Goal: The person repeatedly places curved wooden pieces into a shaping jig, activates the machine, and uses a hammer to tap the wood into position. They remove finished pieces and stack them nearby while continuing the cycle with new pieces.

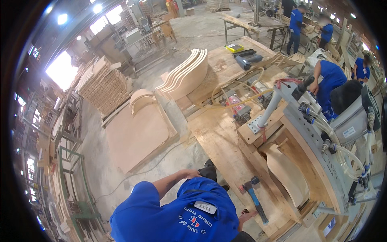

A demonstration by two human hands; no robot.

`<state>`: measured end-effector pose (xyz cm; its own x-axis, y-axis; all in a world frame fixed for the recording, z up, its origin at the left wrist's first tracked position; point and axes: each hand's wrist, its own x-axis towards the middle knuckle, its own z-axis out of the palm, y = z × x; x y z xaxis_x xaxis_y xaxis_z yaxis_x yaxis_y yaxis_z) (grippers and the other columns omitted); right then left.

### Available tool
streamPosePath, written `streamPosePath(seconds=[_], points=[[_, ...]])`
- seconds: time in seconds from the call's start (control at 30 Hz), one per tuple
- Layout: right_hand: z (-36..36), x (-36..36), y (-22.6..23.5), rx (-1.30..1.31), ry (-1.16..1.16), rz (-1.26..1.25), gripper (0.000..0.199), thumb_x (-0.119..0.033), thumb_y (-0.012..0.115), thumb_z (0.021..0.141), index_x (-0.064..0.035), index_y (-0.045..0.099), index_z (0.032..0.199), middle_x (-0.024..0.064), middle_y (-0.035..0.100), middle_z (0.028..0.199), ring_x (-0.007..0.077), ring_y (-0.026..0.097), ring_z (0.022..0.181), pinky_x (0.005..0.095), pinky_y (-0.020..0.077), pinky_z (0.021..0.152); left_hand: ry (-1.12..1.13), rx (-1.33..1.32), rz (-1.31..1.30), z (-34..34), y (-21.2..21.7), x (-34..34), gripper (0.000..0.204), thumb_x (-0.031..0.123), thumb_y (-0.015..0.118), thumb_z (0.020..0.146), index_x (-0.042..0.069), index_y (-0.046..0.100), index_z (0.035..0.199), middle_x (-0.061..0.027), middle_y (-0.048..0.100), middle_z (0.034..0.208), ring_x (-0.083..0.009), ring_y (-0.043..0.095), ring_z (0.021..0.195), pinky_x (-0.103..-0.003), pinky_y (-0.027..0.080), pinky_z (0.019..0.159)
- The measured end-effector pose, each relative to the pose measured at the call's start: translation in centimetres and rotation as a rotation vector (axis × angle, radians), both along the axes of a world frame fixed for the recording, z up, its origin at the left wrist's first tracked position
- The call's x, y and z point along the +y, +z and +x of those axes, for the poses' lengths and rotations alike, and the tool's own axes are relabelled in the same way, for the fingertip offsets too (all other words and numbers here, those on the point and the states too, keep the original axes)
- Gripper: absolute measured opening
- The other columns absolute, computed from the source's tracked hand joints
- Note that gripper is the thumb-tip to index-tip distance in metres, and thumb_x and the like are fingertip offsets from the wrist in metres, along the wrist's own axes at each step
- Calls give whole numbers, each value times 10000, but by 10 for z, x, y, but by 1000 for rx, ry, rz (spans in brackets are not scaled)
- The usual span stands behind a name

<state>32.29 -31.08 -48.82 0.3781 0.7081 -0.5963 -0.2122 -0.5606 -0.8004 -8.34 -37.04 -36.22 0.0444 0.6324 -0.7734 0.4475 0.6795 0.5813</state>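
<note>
My left hand rests against my dark-trousered thigh, away from the bench; its fingers are too small and partly hidden to read. At the bench's near edge is my right hand, close to the handle of a two-faced mallet with a blue and black grip. The mallet lies on the plywood benchtop, its head away from me. I cannot make out whether the right fingers hold anything. Right of the mallet, a curved wood panel sits inside a wooden forming press.
Stacked curved panels stand at the bench's far left. A flat sheet stack lies on the floor to the left, beside a slatted wood pile. Air hoses hang right of the press. A co-worker in blue bends behind it.
</note>
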Motion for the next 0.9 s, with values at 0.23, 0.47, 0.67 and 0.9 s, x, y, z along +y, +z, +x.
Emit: streamPosePath(seconds=[0.23,0.47,0.67,0.9], points=[[1,1,0,83,5,-54,785,-754,330,891,-22,469,1136,37,459,730,137,413,605,266,313,515,45,151,27,-8,8,-8,616,496,528,883,-59,630,1131,-281,632,1136,-368,614,1053,-423,463,906],[-11,8,-5,107,-72,-60,767,-766,337,880,-48,503,1094,34,480,709,139,439,587,259,331,505,323,229,63,-29,15,-17,509,447,552,830,-9,702,998,-224,694,931,-314,663,903,-404,492,834],[-35,9,25,48,-181,-198,883,-848,330,808,-27,517,1074,82,548,830,200,500,681,341,420,609,264,180,60,-66,1,5,543,501,547,816,1,708,956,-262,678,893,-373,661,863,-424,496,791],[-101,12,59,-19,-170,-343,899,-836,321,818,-18,582,1082,113,576,880,233,535,735,377,462,669,52,351,155,-147,-11,34,504,447,464,861,1,698,885,-261,670,890,-420,645,890,-467,492,820]])
